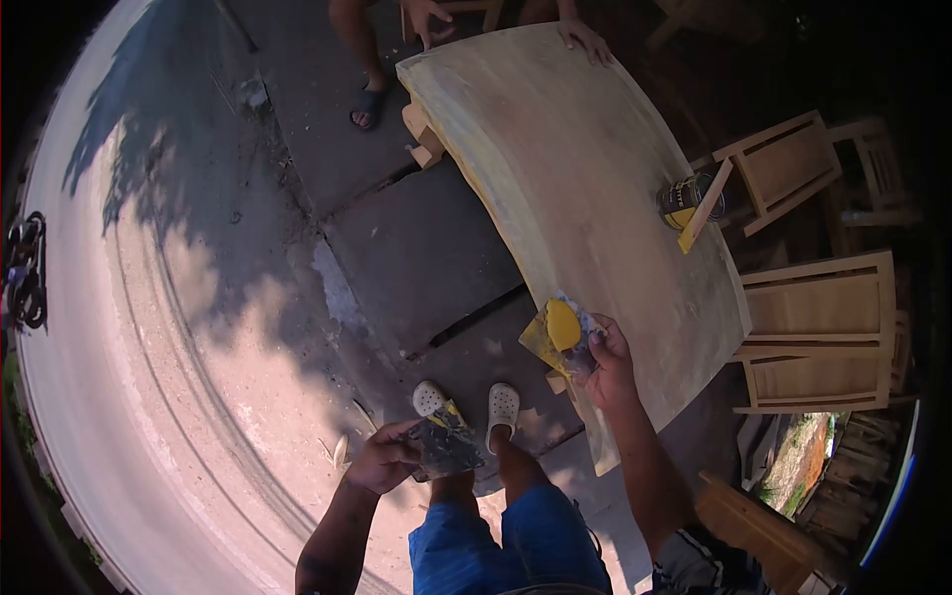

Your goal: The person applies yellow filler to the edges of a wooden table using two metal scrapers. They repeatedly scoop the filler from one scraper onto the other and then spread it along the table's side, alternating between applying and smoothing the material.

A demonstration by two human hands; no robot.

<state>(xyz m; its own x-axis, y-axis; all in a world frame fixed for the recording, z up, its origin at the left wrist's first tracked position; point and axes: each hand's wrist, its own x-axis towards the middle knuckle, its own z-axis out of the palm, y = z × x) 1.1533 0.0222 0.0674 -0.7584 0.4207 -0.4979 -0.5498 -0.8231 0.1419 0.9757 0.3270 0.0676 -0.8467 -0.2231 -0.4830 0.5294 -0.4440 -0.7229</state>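
Pinching a yellow-smeared sheet (558, 332) between thumb and curled fingers, the right hand (607, 365) holds it against the near edge of the wooden tabletop (575, 169), at about five o'clock from the frame's centre. The sheet looks thin and floppy, with a blob of yellow paste in its middle. It is probably light, bends easily, and would be slick and messy where the paste lies. The clean margin at its lower right, where the fingers already sit, seems the sensible place to grip.

At seven o'clock from that hand, the left hand (382, 461) closes around a dark sheet (446, 441). This one is crumpled and flecked with yellow, and it hangs in the air above the person's white clogs (501, 402). It too looks limp and light. It is held by one edge, and I cannot tell how firmly.

Out at two o'clock from the right hand, a tin (677, 198) stands on the tabletop. A stick (706, 210) leans across the tin, its tip yellow. At twelve o'clock, on the far end of the slab, rest another person's hands (585, 38). That person's sandalled foot (369, 104) is on the concrete ground (416, 248). Bare wooden chair frames (813, 327) stand at three o'clock, beyond the tabletop.
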